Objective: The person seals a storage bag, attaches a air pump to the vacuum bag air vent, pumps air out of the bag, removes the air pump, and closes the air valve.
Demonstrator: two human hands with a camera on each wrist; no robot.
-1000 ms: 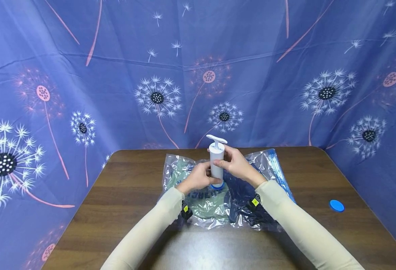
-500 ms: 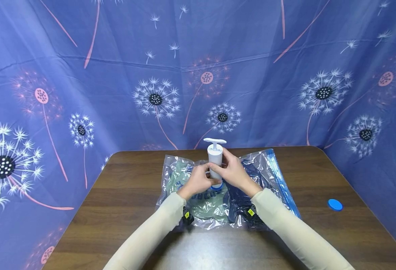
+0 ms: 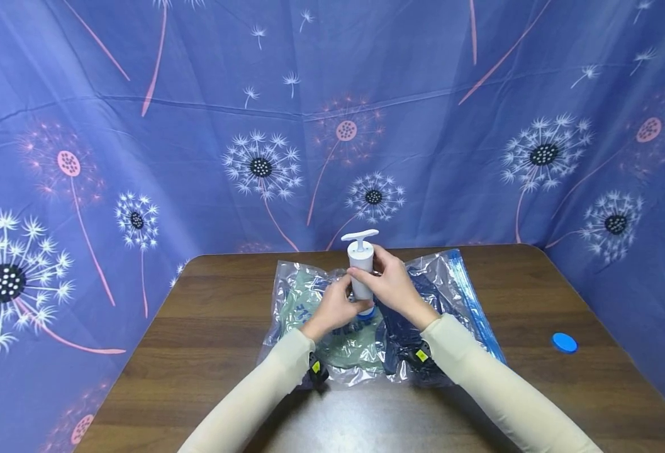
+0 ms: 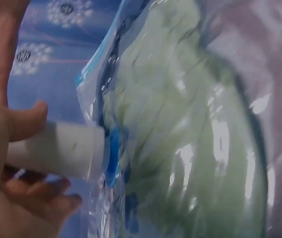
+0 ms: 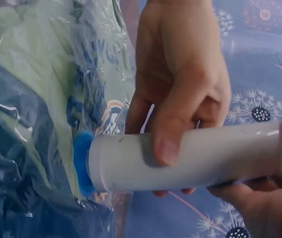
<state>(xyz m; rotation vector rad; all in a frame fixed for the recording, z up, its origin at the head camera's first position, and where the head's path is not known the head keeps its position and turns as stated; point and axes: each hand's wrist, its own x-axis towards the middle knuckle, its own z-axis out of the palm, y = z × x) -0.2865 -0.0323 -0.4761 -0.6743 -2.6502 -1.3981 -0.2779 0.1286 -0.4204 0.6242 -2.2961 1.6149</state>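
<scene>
A white hand pump [image 3: 361, 270] stands upright on the blue valve [image 3: 367, 312] of a clear vacuum bag [image 3: 315, 343] lying on the wooden table [image 3: 213, 352]. The bag holds pale green and dark blue clothes. My left hand [image 3: 335, 307] grips the pump's lower barrel [image 4: 56, 150], thumb and fingers wrapped round it. My right hand [image 3: 387, 284] holds the barrel higher up [image 5: 200, 154]. The T-handle [image 3: 359, 236] sits pushed down, untouched. In the right wrist view the pump's base meets the blue valve [image 5: 83, 162].
A blue round cap [image 3: 564, 343] lies on the table at the right. The bag's blue zip strip [image 3: 474, 308] runs along its right side. A blue dandelion-print cloth [image 3: 139, 126] hangs behind and beside the table.
Both hands and the pump have shifted slightly left and settled on the valve. The grips are unchanged.
</scene>
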